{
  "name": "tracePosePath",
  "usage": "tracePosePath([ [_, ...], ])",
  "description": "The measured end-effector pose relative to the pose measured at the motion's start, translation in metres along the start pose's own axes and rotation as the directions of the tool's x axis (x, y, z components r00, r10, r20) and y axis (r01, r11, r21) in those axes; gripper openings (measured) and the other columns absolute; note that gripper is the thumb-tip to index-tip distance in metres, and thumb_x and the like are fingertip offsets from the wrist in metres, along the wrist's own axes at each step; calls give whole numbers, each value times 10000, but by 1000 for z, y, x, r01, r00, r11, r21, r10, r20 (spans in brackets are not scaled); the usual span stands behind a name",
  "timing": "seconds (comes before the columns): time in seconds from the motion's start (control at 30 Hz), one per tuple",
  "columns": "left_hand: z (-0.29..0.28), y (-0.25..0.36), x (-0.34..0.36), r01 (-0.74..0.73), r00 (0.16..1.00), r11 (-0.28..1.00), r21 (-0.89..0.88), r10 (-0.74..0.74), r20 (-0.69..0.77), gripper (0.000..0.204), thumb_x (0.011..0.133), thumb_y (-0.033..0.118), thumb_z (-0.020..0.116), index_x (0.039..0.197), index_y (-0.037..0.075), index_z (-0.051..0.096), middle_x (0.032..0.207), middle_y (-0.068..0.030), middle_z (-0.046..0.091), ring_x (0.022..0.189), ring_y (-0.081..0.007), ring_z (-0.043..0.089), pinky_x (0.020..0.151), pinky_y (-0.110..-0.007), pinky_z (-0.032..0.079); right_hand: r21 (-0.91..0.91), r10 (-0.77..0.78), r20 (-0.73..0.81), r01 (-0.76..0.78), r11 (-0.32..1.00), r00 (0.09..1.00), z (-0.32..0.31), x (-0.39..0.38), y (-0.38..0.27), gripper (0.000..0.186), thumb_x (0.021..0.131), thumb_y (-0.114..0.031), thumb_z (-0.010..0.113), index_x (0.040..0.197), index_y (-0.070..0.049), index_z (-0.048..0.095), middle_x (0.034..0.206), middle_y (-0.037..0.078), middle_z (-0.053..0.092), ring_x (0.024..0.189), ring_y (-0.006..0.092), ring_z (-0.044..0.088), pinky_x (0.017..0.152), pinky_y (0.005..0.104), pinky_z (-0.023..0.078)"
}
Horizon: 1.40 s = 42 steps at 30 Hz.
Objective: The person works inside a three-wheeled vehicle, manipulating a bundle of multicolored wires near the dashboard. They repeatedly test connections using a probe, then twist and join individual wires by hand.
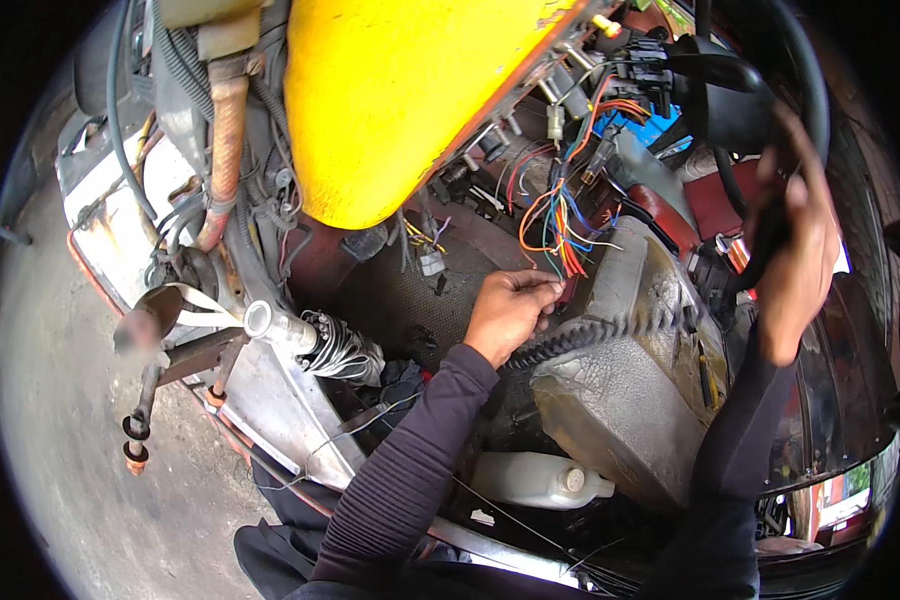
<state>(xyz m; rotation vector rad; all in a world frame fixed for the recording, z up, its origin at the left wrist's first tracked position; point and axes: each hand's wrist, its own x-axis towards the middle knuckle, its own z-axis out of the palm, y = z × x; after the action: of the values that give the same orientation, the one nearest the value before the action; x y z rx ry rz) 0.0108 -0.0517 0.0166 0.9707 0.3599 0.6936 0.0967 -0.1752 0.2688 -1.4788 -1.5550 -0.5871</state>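
Observation:
My left hand [515,312] is closed in a pinch at the lower ends of a loose bundle of coloured wires [566,225]. Its thumb and forefinger press on a thin wire end. Orange, red, blue, green and white strands fan out above the fingers. At the right, my right hand [802,265] is raised beside the black steering wheel [815,75]. Its fingers are stretched out and partly smeared by motion, with nothing seen held in them. Whether it touches the wheel cannot be made out. A black coiled cable [595,335] passes just below my left hand.
Above the wires hangs a yellow panel [390,90] with switches and connectors along its edge. A worn grey padded cover [635,375] lies between my forearms. Nearer are a whitish plastic jug [535,480] and a white connector [431,263] on loose wires. Concrete ground [80,440] shows at left.

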Motion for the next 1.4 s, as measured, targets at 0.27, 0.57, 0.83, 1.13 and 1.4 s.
tracePosePath([
  [0.27,0,-3,2,-25,1000,1000,-13,25,3,209,966,135,689,1103,-14,741,769,-10,671,573,-76,587,473,-221,422,49,256,827,-517,854,501,65,-86,15,320,1002,7,540,1320,-24,513,862,24,647,710,71,538,655,236,452],
  [0.57,3,-8,4,-51,998,998,-33,50,-31,203,939,64,625,1059,-61,730,745,-25,663,544,-72,558,452,-231,416,-65,-66,699,155,986,712,84,-94,23,367,871,6,631,1224,2,532,875,235,690,874,491,669,735,541,519],
  [0.83,-1,-4,2,-68,998,998,3,67,5,184,942,71,637,1015,-67,734,764,-40,684,550,-79,562,460,-239,424,-173,0,790,223,959,613,89,-77,23,491,863,0,636,1331,-53,499,978,266,698,916,477,673,749,544,525],
  [1.13,1,1,-1,-32,999,999,-4,32,-19,148,958,83,600,896,4,709,739,-12,657,579,-83,583,486,-247,436,-85,-144,730,298,951,668,96,-77,33,330,869,-15,641,1187,-20,555,904,229,691,855,450,678,698,529,529],
  [1.4,0,0,-1,-32,999,999,25,32,-19,147,957,80,593,906,8,711,738,-11,659,583,-84,587,495,-250,446,-83,-128,718,267,960,684,98,-78,31,367,860,-21,648,1206,-32,526,828,230,684,815,452,684,686,551,530],
])
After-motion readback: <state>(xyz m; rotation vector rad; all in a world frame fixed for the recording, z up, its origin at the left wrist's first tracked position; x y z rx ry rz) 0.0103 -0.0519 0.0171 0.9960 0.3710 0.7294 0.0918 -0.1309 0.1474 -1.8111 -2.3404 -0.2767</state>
